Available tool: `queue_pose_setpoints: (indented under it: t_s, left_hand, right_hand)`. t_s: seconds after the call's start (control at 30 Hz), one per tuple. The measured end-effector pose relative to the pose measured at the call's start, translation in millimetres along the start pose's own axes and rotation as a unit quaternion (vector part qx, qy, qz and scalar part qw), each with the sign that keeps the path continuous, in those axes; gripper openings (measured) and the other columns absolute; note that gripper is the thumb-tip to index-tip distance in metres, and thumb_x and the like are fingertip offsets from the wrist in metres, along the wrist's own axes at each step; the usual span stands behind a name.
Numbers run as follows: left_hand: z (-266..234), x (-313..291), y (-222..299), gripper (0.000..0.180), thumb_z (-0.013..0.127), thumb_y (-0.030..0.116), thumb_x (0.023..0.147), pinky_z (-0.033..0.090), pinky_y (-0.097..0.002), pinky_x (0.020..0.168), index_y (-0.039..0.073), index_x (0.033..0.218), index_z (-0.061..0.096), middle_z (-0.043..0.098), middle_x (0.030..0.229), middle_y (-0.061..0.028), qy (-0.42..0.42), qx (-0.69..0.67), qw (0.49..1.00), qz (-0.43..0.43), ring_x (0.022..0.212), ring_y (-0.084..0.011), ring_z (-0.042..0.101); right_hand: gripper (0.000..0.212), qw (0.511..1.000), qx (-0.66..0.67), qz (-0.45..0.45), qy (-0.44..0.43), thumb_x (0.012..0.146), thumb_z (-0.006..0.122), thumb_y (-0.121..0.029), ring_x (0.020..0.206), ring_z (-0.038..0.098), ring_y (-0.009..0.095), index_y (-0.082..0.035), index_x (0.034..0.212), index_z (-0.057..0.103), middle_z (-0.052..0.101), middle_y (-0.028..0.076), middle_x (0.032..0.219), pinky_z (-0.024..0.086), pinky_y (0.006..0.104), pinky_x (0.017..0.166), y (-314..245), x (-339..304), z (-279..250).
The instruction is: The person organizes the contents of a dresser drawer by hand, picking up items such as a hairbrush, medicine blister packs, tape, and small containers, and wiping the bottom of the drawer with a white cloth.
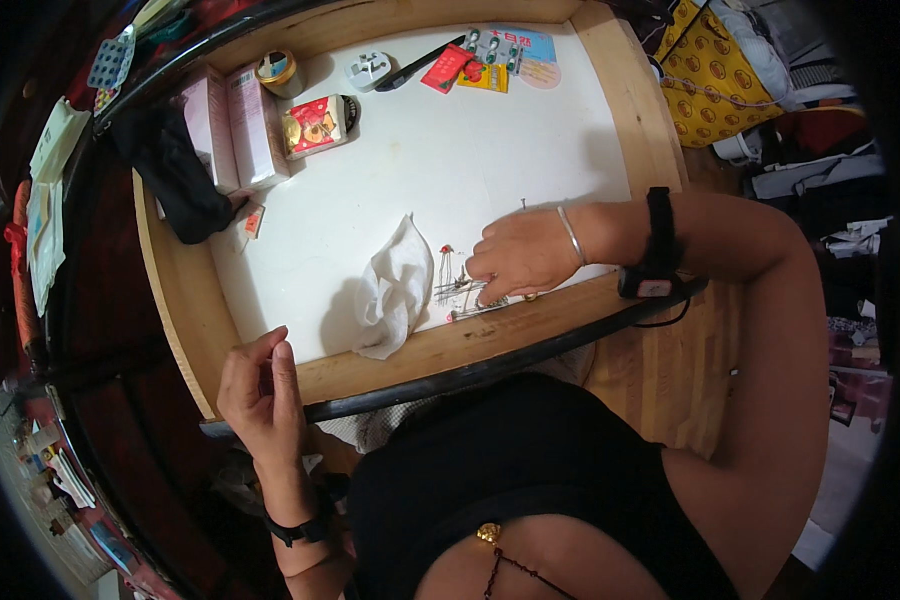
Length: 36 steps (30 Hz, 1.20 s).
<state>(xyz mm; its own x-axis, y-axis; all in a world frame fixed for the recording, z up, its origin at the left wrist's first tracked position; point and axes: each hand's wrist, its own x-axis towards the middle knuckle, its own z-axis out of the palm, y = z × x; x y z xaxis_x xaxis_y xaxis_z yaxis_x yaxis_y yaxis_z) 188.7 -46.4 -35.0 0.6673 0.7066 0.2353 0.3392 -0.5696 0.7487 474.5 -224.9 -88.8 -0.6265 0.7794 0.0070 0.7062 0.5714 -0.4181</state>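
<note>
My right hand (pixel 528 252) reaches down into the open drawer, its fingers curled and fingertips among a small pile of thin metal pins (pixel 457 292). What it pinches, if anything, is hidden under the fingers. One pin near the pile has a red end (pixel 446 250). Left of the pile stands a crumpled white tissue (pixel 394 288). My left hand (pixel 266 395) is raised over the drawer's front left corner. Its fingers are bent, with thumb and forefinger tips close together; anything between them is too small to make out.
The wooden drawer (pixel 450 362) also holds pink boxes (pixel 253 125), a round jar (pixel 278 73), a red-and-gold packet (pixel 314 126), a white plug adapter (pixel 369 70), a capsule blister pack (pixel 493 47) and small sachets (pixel 445 68). Black cloth (pixel 170 170) hangs over its left wall. A yellow bag (pixel 710 75) stands beyond the right wall.
</note>
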Motion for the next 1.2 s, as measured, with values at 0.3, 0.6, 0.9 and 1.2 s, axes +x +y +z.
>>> queue_pose_setpoints:
  t_s: [0.3, 0.6, 0.9, 1.2]
  left_hand:
    - [0, -1, 0, 0.007, 0.063, 0.004, 0.083, 0.036, -0.0198, 0.052, -0.001, 0.088, 0.065, 0.056, 0.072, -0.0034, 0.017, -0.016, 1.000, 0.011, 0.060, -0.0078, 0.046]
    - [-4, -4, 3, 0.009, 0.059, 0.005, 0.086, 0.036, -0.0188, 0.058, -0.002, 0.091, 0.063, 0.056, 0.079, -0.0036, -0.009, -0.024, 1.000, -0.008, 0.067, -0.0072, 0.047]
    - [-2, 1, 3, 0.009, 0.059, 0.006, 0.086, 0.034, -0.0185, 0.055, -0.002, 0.089, 0.063, 0.054, 0.074, -0.0019, -0.001, -0.023, 1.000, -0.014, 0.064, -0.0061, 0.044]
    - [-7, 6, -1, 0.006, 0.061, 0.002, 0.081, 0.038, -0.0234, 0.051, 0.000, 0.085, 0.065, 0.055, 0.069, -0.0067, 0.011, 0.016, 0.999, 0.048, 0.057, -0.0129, 0.048]
  right_hand:
    - [0.009, 0.999, -0.008, 0.004, -0.034, 0.083, 0.055, -0.016, 0.075, 0.054, 0.020, -0.012, 0.085, 0.063, 0.050, 0.005, 0.082, 0.045, 0.0311, 0.065, 3, -1, -22]
    - [0.022, 0.852, 0.403, 0.297, 0.154, 0.090, 0.053, -0.020, 0.076, 0.057, 0.013, -0.001, 0.083, 0.061, 0.060, 0.007, 0.088, 0.045, 0.0252, 0.067, -28, -4, -83]
    - [0.008, 0.851, 0.278, 0.370, 0.249, 0.085, 0.059, -0.006, 0.056, 0.054, 0.007, -0.001, 0.079, 0.059, 0.061, 0.003, 0.069, 0.043, 0.0199, 0.053, -50, -7, -119]
    - [0.015, 0.830, 0.248, 0.303, 0.397, 0.086, 0.058, -0.006, 0.071, 0.058, 0.008, 0.003, 0.098, 0.057, 0.060, 0.004, 0.081, 0.050, 0.0206, 0.066, -41, -23, -168]
